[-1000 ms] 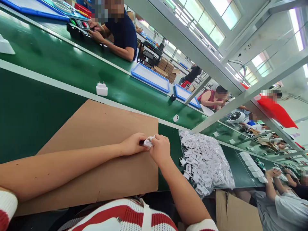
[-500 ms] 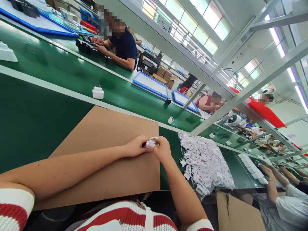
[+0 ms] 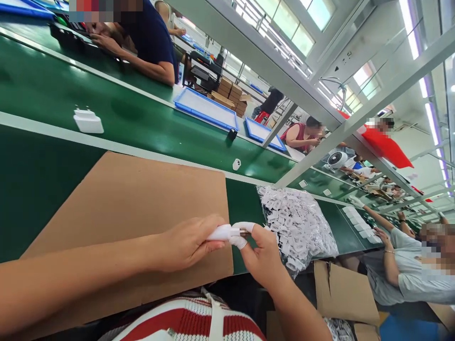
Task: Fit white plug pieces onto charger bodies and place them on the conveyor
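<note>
A white plug adapter [image 3: 219,233] is between my two hands, above the right part of a brown cardboard sheet [image 3: 152,189]. My left hand [image 3: 194,240] is closed round its body. White covers wrap the thumb and index fingertips of my right hand [image 3: 261,251], which pinch the adapter's metal pins. To the right of my right hand, a clear plastic bag [image 3: 302,227] full of small white plug parts lies on the green table [image 3: 243,203].
On the green belt [image 3: 142,128] beyond the cardboard are a white adapter [image 3: 88,121] and a small white part [image 3: 236,164]. A grey metal post [image 3: 305,158] slants up behind the bag. Another person's hands [image 3: 384,237] are at the right, near white pieces in rows.
The view has shifted, and my hands appear larger and lower. The adapter's pins now show between my right fingertips. The adapter on the belt has moved left in view.
</note>
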`<state>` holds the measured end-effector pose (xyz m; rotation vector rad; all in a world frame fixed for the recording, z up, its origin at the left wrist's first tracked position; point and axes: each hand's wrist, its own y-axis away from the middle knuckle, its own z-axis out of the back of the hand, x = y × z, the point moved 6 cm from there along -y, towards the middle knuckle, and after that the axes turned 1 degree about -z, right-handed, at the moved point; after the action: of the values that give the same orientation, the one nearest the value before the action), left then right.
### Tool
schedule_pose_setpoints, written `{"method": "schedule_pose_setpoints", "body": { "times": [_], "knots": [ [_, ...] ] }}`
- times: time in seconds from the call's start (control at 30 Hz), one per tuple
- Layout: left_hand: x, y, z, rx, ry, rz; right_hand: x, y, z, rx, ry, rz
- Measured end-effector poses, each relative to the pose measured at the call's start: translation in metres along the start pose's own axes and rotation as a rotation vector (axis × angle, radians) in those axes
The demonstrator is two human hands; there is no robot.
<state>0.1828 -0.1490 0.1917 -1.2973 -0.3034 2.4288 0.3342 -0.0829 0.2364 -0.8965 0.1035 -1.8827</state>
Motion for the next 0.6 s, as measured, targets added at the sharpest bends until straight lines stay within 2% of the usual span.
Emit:
{"method": "schedule_pose_setpoints", "body": {
  "times": [0.1,0.2,0.33,0.4,0.5,0.6],
  "knots": [
    [-0.009,0.004,-0.002,0.004,0.079,0.041,0.01,0.011,0.003,-0.054,0.053,0.065],
    [-0.015,0.007,-0.004,0.01,0.161,0.09,0.018,0.015,0.006,-0.054,0.106,0.079],
    [-0.01,0.009,-0.006,-0.058,0.179,0.14,0.017,0.007,0.004,-0.022,0.079,0.064],
    [-0.003,0.009,-0.007,-0.079,0.139,0.167,0.007,0.001,-0.001,0.0,-0.008,0.001],
    [0.007,0.008,-0.007,-0.086,0.123,0.22,-0.016,-0.006,-0.014,0.071,-0.201,-0.184],
    [0.012,0.002,-0.005,-0.055,0.182,0.201,-0.031,-0.01,-0.021,0.135,-0.277,-0.316]
  ]
}}
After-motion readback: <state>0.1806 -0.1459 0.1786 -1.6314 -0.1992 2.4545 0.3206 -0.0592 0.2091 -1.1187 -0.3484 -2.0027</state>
